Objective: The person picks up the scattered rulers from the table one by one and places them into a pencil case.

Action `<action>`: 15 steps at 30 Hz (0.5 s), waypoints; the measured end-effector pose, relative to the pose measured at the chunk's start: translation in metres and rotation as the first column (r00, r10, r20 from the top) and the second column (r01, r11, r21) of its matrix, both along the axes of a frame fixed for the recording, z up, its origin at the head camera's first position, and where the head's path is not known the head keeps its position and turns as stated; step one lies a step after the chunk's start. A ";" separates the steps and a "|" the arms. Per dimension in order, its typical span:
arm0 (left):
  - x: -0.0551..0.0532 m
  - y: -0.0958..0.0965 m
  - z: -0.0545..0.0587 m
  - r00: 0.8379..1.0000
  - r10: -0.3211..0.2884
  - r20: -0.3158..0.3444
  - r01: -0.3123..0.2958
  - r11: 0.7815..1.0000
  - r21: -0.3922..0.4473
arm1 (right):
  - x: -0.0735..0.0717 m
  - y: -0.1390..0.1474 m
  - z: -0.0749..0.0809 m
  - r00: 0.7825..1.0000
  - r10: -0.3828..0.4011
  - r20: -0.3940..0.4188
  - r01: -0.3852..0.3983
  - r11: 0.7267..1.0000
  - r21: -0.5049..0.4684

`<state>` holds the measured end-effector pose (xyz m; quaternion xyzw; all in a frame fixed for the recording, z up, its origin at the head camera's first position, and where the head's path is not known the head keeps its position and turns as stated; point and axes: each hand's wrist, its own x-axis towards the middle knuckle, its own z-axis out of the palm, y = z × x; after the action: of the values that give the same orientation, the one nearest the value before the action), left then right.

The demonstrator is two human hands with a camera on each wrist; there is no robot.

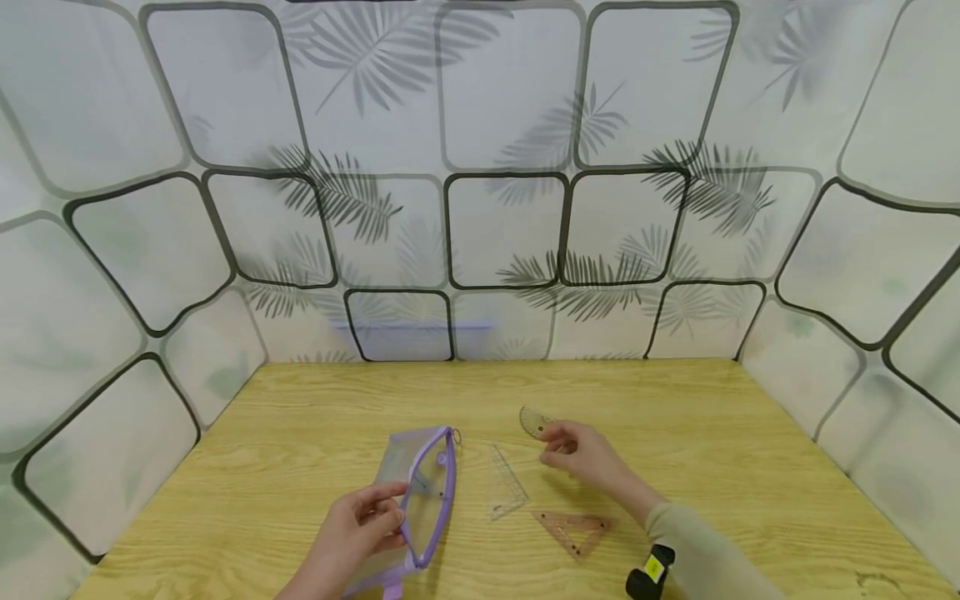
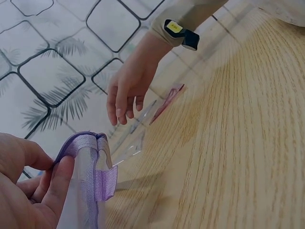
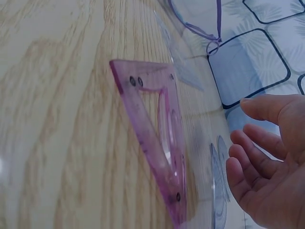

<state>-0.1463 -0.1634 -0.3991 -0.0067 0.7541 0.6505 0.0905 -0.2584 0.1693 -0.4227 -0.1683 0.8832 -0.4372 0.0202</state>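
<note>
Because the left hand (image 1: pixel 360 517) pinches just one side of the pouch (image 1: pixel 390 462) in the head view, its soft mouth, gaping towards the right, could sag shut if that pinch slackened. The right hand (image 1: pixel 581 454) is at the protractor (image 1: pixel 531 422), which lies flat on the worktop (image 1: pixel 300 408); thin and see-through, it could skid away under a fingertip. The clear triangle (image 1: pixel 501 507) and pink triangle (image 1: pixel 555 527) lie nearer the person, where a low sleeve might brush the pink one.

From the left wrist, the thumb and fingers grip the pouch's edge; pulling too hard could tip it.

From the right wrist, the fingers are parted, loosely curved and holding nothing, so a hasty pinch might miss a flat edge.
</note>
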 end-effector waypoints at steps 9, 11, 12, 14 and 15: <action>-0.003 0.000 -0.001 1.000 -0.004 -0.007 0.004 1.000 -0.016 | 0.000 0.007 -0.002 0.998 -0.057 -0.026 0.057 0.998 0.014; -0.003 0.000 -0.001 1.000 -0.002 -0.006 0.002 1.000 -0.021 | 0.000 0.008 -0.003 0.997 -0.080 -0.024 0.080 0.997 0.020; -0.004 -0.001 -0.001 1.000 -0.001 -0.005 0.000 1.000 -0.022 | 0.000 0.009 -0.003 0.996 -0.089 -0.022 0.090 0.996 0.022; -0.004 -0.001 -0.001 1.000 0.002 -0.005 -0.002 1.000 -0.023 | 0.000 0.011 -0.004 0.994 -0.105 -0.022 0.106 0.994 0.029; -0.004 -0.001 -0.001 1.000 0.004 -0.005 -0.004 1.000 -0.022 | 0.000 0.011 -0.005 0.994 -0.111 -0.022 0.112 0.993 0.032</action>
<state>-0.1505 -0.1648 -0.4002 -0.0075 0.7614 0.6423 0.0872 -0.2583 0.1808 -0.4276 -0.1230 0.8986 -0.4211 -0.0105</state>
